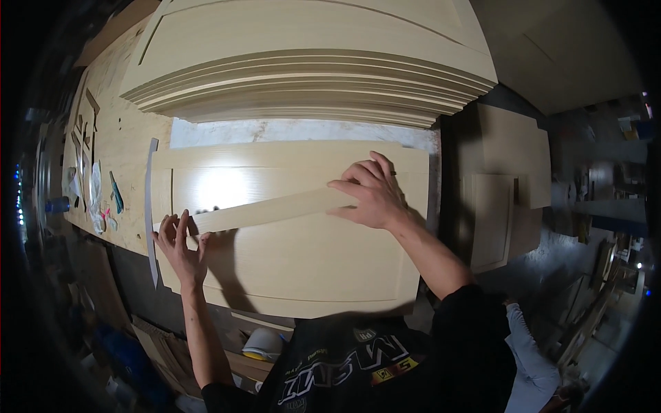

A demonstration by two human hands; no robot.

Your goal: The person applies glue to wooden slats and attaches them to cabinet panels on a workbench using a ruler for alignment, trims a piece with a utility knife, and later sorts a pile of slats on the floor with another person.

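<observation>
Two hands work one long pale strip (275, 208) of veneer-like material that lies slantwise across a light wood door panel (296, 268), the panel lying flat on the table (124, 138).

Left of the panel's left edge a thin grey curved offcut (149, 206) lies on the table, and farther left are small scraps and bits of tape. At the panel's left edge the left hand (180, 246) meets the strip's lower end: its grip is spread, fingers fanned and pointing away from the body, fingertips pressing the strip down rather than pinching it. The forearm comes up from the lower edge, nearly straight.

Toward the panel's right side the right hand (368, 193) lies on the strip's higher end, palm down, fingers loosely curled and spread, holding the end flat; nothing is pinched. Its arm is bent at the elbow and reaches in from the lower right.

Beyond the panel's far edge a stack of similar panels (310, 62) is piled.

By my reading the step in hand is positioning the strip on the panel. The next move would call for steady, even pressure from both hands.
</observation>
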